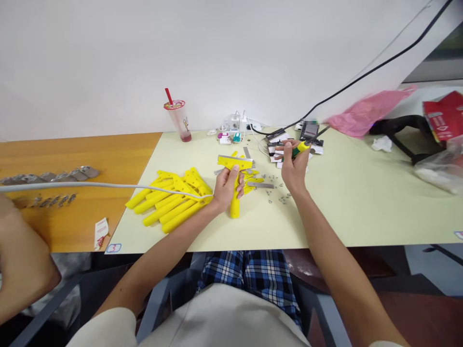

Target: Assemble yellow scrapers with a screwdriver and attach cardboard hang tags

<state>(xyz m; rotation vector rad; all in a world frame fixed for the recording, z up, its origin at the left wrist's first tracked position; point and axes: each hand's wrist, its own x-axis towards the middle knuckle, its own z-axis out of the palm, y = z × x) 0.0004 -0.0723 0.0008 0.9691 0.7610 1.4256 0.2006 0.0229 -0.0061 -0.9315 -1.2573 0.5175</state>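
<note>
While your left hand [224,187] grips a yellow scraper [229,162], right of the yellow handles [169,209], your right hand [293,169] clasps a screwdriver [301,147] — pointing far right — beyond the small metal parts [284,200].

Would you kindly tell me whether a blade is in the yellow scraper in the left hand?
It appears in: a grey metal strip lines the far edge of the yellow scraper. Whether it is fastened, I cannot tell.

Clear cup [178,118] with a red straw [169,96] by the wall [108,62], bit of reddish drink [185,138] in it. Pink bag [369,114] off to the right, plus a black cable [362,75] slanting upward.
</note>
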